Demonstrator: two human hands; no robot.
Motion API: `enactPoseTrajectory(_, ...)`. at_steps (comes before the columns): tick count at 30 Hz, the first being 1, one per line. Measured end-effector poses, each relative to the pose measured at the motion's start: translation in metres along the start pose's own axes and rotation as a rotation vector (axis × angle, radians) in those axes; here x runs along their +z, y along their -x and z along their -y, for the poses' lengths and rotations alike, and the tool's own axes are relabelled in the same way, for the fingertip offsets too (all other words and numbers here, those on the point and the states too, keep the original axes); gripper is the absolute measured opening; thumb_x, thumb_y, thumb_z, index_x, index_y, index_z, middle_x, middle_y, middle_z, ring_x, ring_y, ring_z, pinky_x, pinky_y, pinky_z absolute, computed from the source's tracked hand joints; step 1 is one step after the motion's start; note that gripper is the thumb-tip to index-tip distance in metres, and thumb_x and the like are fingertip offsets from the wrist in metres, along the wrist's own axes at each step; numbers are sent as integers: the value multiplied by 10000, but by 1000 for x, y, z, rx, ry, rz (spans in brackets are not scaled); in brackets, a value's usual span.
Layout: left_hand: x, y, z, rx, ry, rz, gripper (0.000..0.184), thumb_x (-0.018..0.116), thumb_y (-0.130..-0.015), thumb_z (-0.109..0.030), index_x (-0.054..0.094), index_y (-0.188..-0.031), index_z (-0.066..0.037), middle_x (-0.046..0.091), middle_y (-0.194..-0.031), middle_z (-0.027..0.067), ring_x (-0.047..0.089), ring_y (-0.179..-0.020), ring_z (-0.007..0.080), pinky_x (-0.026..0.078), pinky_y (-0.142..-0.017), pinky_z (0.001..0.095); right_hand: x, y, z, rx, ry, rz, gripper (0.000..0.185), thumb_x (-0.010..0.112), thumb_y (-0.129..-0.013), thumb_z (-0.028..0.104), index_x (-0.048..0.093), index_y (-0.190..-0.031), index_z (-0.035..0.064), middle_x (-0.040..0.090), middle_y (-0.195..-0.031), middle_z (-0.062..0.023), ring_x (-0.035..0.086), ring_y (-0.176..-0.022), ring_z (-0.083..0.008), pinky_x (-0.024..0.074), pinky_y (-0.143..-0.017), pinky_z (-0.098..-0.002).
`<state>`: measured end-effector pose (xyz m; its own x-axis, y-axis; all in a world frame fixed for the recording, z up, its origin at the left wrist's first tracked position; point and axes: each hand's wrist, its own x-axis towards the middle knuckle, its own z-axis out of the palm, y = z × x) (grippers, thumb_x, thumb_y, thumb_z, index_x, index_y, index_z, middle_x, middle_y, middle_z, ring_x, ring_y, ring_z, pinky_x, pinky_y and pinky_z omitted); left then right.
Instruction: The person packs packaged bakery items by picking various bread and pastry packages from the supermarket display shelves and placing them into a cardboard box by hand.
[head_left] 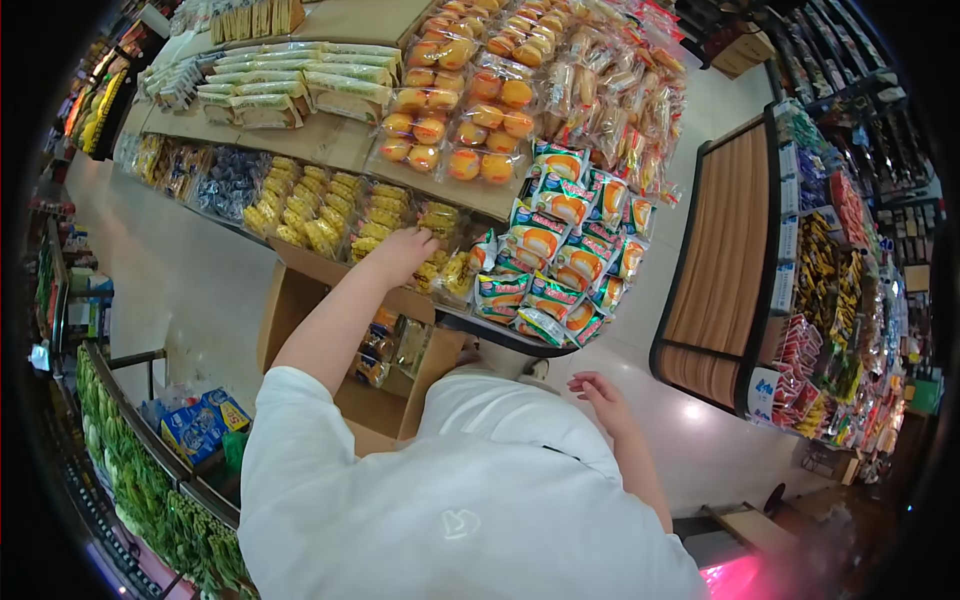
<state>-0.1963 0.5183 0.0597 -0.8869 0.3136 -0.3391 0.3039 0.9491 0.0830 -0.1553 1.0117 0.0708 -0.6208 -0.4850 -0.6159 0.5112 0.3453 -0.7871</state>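
Note:
My left hand (404, 256) reaches over the front edge of the display, its fingers bent onto a clear pack of small yellow pastries (428, 268). The fingers look closed on this pack, though their tips are partly hidden. More packs of yellow pastries (318, 205) lie in a row to the left. Below my left forearm, an open cardboard box (425, 372) holds several clear packs (375, 350), some with brown contents. My right hand (602, 397) hangs at my side over the floor, empty, with loosely bent fingers apart.
Green-and-orange snack bags (550, 240) are heaped at the display's right corner. Behind lie packs of round orange-yellow buns (465, 120) and long wrapped items (300, 80). A brown-sided shelf (722, 250) stands right; a rack of green vegetables (130, 450) is at lower left.

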Motion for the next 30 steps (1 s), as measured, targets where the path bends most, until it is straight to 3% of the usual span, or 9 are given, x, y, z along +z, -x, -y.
enactPoseTrajectory(4,2,-14,-6,-167,-29,223,661,869,-597,-300,555,-1140,-90,604,-1100,103,552,-1099,270,414,-951,386,-25,-2,1,17,56,3,240,466,-994,128,562,-1196,40,650,-1088,-74,602,-1044,-168,464,-891,-316)
enactPoseTrajectory(10,-5,-5,-19,-129,-103,133,592,849,-613,-350,582,-1080,-100,648,-1039,101,588,-1058,283,397,-974,415,-85,4,-9,-55,31,5,228,466,-995,138,573,-1167,32,652,-1082,-86,611,-1033,-182,474,-884,-320)
enactPoseTrajectory(13,-39,6,-32,-400,10,92,582,824,-642,-332,567,-1109,-98,665,-954,117,632,-967,293,421,-946,419,-112,11,-17,-51,25,12,225,471,-995,138,574,-1165,33,653,-1082,-84,611,-1032,-178,474,-884,-320)
enactPoseTrajectory(15,-61,23,-35,-479,-15,-153,643,790,-681,-307,521,-1214,-68,676,-901,138,656,-889,314,479,-852,425,-127,9,-29,-35,14,42,223,480,-994,138,571,-1169,34,653,-1086,-79,610,-1032,-169,472,-884,-317)
enactPoseTrajectory(17,-98,44,-58,-697,170,-337,713,777,-696,-298,463,-1283,-42,679,-972,166,650,-921,339,503,-798,415,-139,7,-33,-31,42,89,224,481,-993,139,571,-1170,35,654,-1083,-79,610,-1033,-168,473,-884,-317)
enactPoseTrajectory(20,-116,77,-89,-881,417,-609,722,783,-717,-294,455,-1303,-28,676,-1037,164,655,-949,305,493,-844,381,-153,0,-40,-62,82,175,224,481,-993,141,571,-1170,37,654,-1079,-79,611,-1034,-167,475,-884,-317)
enactPoseTrajectory(23,-120,111,-136,-1020,807,-724,657,788,-744,-289,489,-1265,-26,671,-1060,137,643,-972,232,467,-897,338,-159,-7,-37,-65,128,250,226,474,-995,146,573,-1170,43,652,-1072,-86,613,-1034,-183,477,-884,-326)
enactPoseTrajectory(24,-105,124,-145,-997,850,-779,617,789,-761,-278,508,-1249,-26,657,-1081,101,616,-986,189,461,-901,313,-160,-9,-35,-64,146,274,227,471,-996,149,574,-1169,46,651,-1069,-89,614,-1033,-192,478,-884,-331)
enactPoseTrajectory(30,6,196,-206,-1067,1309,-995,639,766,-780,-75,436,-1327,-51,593,-1208,70,575,-1070,156,468,-921,309,-158,-30,-29,-11,214,447,237,473,-995,160,568,-1180,46,649,-1078,-87,614,-1029,-193,478,-881,-331)
